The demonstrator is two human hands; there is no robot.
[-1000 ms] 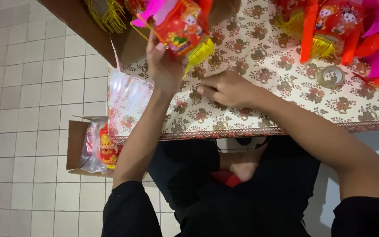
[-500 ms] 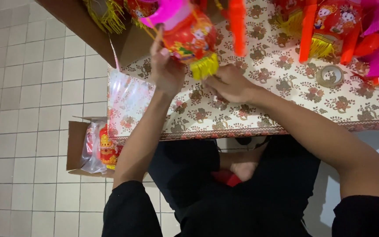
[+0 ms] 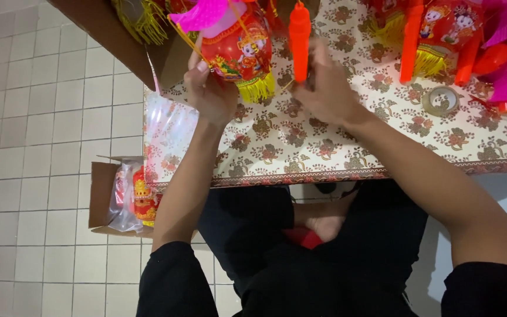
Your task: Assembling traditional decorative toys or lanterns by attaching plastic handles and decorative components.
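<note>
My left hand (image 3: 209, 88) holds up a red paper lantern (image 3: 239, 50) with a pink top and a yellow fringe, above a table covered in a floral cloth (image 3: 324, 147). My right hand (image 3: 324, 91) grips the lower end of an orange plastic stick (image 3: 299, 38), upright and just right of the lantern. A thin cord seems to run from the lantern toward the stick. Both hands are raised over the table's far left part.
More red and pink lanterns and orange sticks (image 3: 441, 41) lie at the table's far right, with a roll of tape (image 3: 440, 101) beside them. A clear plastic bag (image 3: 168, 132) hangs at the left edge. A cardboard box (image 3: 118, 196) with wrapped lanterns sits on the tiled floor.
My right hand left the tabletop and lifted the orange stick upright. The left hand raised the lantern higher and turned it.
</note>
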